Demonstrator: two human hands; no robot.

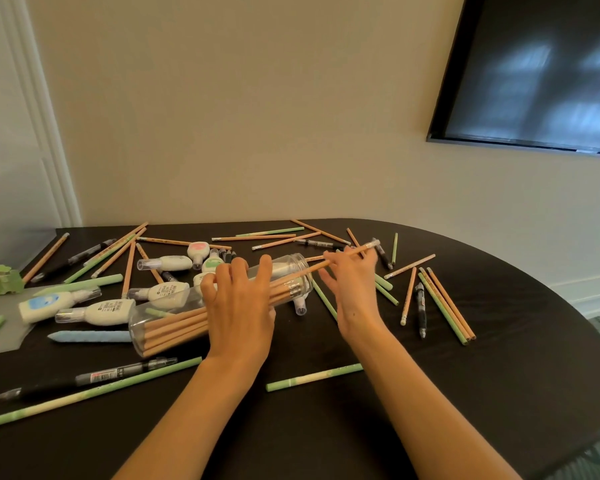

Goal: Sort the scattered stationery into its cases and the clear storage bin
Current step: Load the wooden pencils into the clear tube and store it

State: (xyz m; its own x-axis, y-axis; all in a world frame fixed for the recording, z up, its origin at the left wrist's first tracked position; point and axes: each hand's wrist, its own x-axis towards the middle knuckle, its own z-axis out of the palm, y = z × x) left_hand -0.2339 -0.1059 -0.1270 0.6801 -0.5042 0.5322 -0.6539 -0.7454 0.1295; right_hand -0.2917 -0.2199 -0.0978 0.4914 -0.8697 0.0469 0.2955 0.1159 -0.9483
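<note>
- My left hand (238, 306) grips the clear pencil tube (219, 304), which lies on its side mid-table (499, 393), mouth aimed up-right, base toward me and left.
- My right hand (352, 289) pinches a tan pencil (329, 263) near its middle, its lower end at the mouth.
- The pencil looks light and stiff; the tube looks smooth, likely to roll, so I'd keep a grip on its body.
- Pencil and tube share nearly one diagonal axis.

Two hands (239, 306), one clear case (174, 317).
</note>
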